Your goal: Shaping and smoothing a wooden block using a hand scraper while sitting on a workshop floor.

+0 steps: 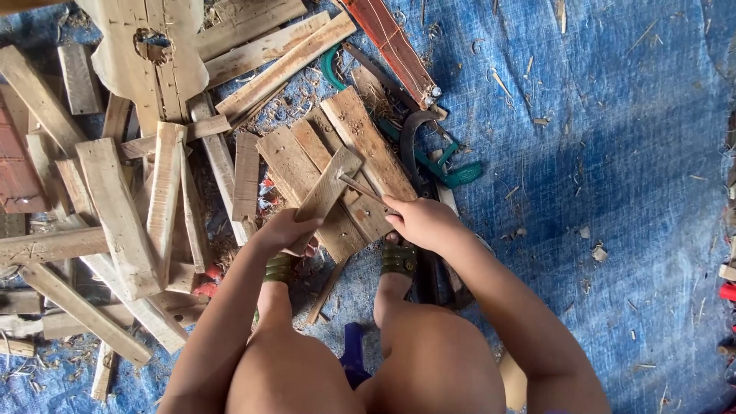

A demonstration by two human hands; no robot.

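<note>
Fingers of the left hand clamp the near end of a plank — its long axis runs far-right. Right hand pinches a thin stick touching the plank's far end, over the boards.

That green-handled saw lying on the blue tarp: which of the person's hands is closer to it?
The right hand. It sits just below and left of the green-handled saw, pinching a thin stick. The left hand is farther left, gripping a short plank.
</note>
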